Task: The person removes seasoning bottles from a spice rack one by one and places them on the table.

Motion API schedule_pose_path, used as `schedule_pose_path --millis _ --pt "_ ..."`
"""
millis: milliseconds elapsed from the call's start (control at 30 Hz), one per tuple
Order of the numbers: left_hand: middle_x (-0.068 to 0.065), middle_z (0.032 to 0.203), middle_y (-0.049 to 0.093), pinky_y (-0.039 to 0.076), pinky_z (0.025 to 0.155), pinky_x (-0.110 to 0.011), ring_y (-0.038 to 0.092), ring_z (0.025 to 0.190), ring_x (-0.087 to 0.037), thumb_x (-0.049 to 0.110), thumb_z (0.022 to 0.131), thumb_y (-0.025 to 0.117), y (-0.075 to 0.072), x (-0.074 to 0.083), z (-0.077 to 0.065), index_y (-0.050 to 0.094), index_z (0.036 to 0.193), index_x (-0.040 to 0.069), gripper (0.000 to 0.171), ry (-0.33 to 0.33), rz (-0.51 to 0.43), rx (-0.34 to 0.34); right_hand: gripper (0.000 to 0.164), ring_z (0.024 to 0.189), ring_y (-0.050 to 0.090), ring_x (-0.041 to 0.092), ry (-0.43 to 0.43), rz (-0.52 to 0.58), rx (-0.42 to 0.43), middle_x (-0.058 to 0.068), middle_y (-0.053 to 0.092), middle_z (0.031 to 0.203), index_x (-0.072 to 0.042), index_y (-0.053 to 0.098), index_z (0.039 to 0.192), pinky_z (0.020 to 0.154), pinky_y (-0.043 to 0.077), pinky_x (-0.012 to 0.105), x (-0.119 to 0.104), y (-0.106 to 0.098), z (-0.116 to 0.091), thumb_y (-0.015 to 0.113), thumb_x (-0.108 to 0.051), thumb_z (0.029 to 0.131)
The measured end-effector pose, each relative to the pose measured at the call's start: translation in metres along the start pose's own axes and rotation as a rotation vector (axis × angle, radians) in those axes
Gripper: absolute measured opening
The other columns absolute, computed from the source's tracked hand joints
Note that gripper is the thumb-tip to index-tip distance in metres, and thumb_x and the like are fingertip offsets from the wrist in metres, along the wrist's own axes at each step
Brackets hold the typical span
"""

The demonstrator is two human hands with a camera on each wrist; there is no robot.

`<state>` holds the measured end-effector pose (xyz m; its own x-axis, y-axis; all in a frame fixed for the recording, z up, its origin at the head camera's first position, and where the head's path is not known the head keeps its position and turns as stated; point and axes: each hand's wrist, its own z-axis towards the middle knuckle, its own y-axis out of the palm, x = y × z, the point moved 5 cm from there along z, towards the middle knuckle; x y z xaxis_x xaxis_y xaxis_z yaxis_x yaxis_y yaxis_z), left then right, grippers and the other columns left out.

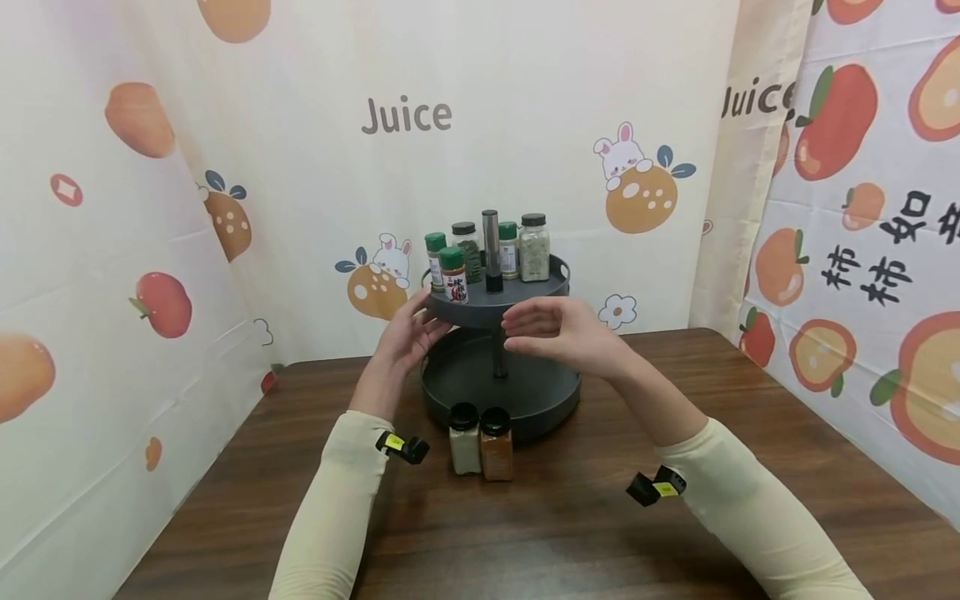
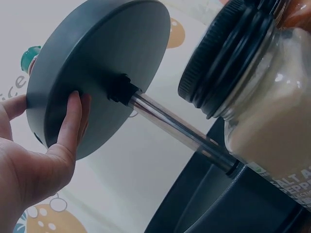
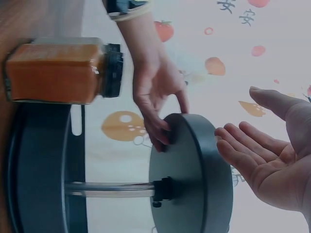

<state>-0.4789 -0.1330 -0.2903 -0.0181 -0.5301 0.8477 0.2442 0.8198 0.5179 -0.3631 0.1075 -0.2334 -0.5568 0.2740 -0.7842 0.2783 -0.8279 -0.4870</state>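
Observation:
A dark grey two-tier turntable rack stands on the table, its upper tray (image 1: 480, 315) carried on a central post (image 1: 491, 250). My left hand (image 1: 405, 337) grips the left side of that tray, thumb at the rim and fingers (image 2: 73, 119) against the underside. In front of the tray's right part, my right hand (image 1: 558, 333) hovers with extended fingers and holds nothing; the right wrist view shows its palm and fingers (image 3: 248, 150) close to the rim. Several spice jars stand on the upper tray, among them a green-capped shaker (image 1: 453, 275) and a black-capped jar (image 1: 534, 250).
Two black-capped spice jars, one pale (image 1: 465, 442) and one orange (image 1: 497, 446), stand side by side on the wooden table (image 1: 570, 533) before the lower tray (image 1: 543, 417). Printed cloth (image 1: 525, 100) hangs behind and at both sides.

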Motion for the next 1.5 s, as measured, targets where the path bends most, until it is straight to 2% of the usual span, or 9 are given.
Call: schedule_pose_path --millis 200,467,700,833,933,1100,1300,1400,1500 --pt "-0.018 0.14 0.049 0.063 0.079 -0.029 0.068 0.1 -0.023 0.037 0.098 0.059 -0.001 -0.002 0.0 0.037 0.15 0.009 0.063 0.001 0.013 -0.002 0.049 0.104 0.066 0.014 0.006 0.017 0.038 0.005 0.07 0.118 -0.007 0.064 0.124 0.093 0.057 0.044 0.003 -0.005 0.001 0.078 -0.033 0.084" --pt "-0.018 0.137 0.05 0.063 0.079 -0.029 0.068 0.099 -0.023 0.039 0.094 0.065 -0.001 -0.006 -0.001 0.036 0.151 0.008 0.071 -0.009 -0.01 0.003 0.048 0.107 0.065 0.016 -0.037 0.038 0.087 0.019 0.067 0.124 -0.008 0.063 0.127 0.094 0.057 0.043 0.008 -0.012 0.008 0.075 -0.032 0.087" --pt "-0.017 0.135 0.052 0.063 0.079 -0.029 0.068 0.099 -0.023 0.036 0.1 0.057 -0.001 -0.01 -0.001 0.036 0.151 0.008 0.062 -0.022 -0.004 0.0 0.046 0.107 0.065 0.013 -0.047 0.031 0.135 0.011 0.07 0.121 -0.011 0.064 0.125 0.096 0.056 0.044 0.009 -0.019 0.014 0.074 -0.035 0.087" --pt "-0.018 0.138 0.05 0.063 0.079 -0.029 0.068 0.099 -0.023 0.038 0.095 0.064 -0.002 -0.009 -0.001 0.035 0.151 0.008 0.07 -0.018 -0.013 0.004 0.047 0.106 0.066 0.012 -0.061 0.012 0.152 0.009 0.07 0.119 -0.006 0.063 0.126 0.096 0.056 0.045 0.0 -0.022 0.021 0.074 -0.031 0.088" --pt "-0.018 0.14 0.049 0.063 0.078 -0.029 0.069 0.098 -0.023 0.039 0.093 0.067 -0.003 -0.007 -0.002 0.034 0.152 0.008 0.075 -0.005 -0.012 0.011 0.044 0.106 0.066 0.015 -0.066 -0.013 0.152 0.015 0.069 0.121 -0.002 0.063 0.126 0.097 0.055 0.048 -0.015 -0.021 0.026 0.073 -0.025 0.09" --pt "-0.018 0.141 0.048 0.063 0.079 -0.029 0.068 0.099 -0.022 0.038 0.095 0.064 -0.002 -0.004 -0.002 0.032 0.153 0.008 0.073 0.0 0.001 -0.002 0.041 0.109 0.065 0.023 -0.063 -0.072 0.141 0.023 0.066 0.123 0.004 0.06 0.128 0.097 0.054 0.051 -0.036 -0.018 0.031 0.069 -0.016 0.092" --pt "-0.018 0.141 0.049 0.062 0.08 -0.029 0.068 0.101 -0.024 0.04 0.091 0.069 -0.002 -0.001 -0.001 0.036 0.151 0.009 0.075 0.001 -0.009 0.004 0.044 0.103 0.066 0.014 -0.063 -0.104 0.138 0.01 0.07 0.118 -0.008 0.065 0.124 0.093 0.057 0.045 -0.019 -0.022 0.052 0.074 -0.031 0.088" --pt "-0.019 0.143 0.047 0.062 0.079 -0.03 0.068 0.101 -0.025 0.038 0.095 0.065 -0.002 0.001 -0.001 0.036 0.151 0.009 0.069 0.004 -0.011 0.006 0.045 0.101 0.066 0.009 -0.065 -0.115 0.132 0.005 0.07 0.115 -0.012 0.066 0.122 0.092 0.058 0.042 -0.013 -0.024 0.061 0.076 -0.037 0.085" --pt "-0.019 0.144 0.046 0.063 0.078 -0.03 0.068 0.101 -0.025 0.035 0.098 0.06 -0.001 0.002 -0.001 0.036 0.151 0.01 0.063 0.006 -0.011 0.005 0.044 0.1 0.066 0.009 -0.074 -0.122 0.127 0.004 0.071 0.114 -0.012 0.066 0.121 0.092 0.058 0.041 -0.012 -0.026 0.067 0.076 -0.037 0.085"
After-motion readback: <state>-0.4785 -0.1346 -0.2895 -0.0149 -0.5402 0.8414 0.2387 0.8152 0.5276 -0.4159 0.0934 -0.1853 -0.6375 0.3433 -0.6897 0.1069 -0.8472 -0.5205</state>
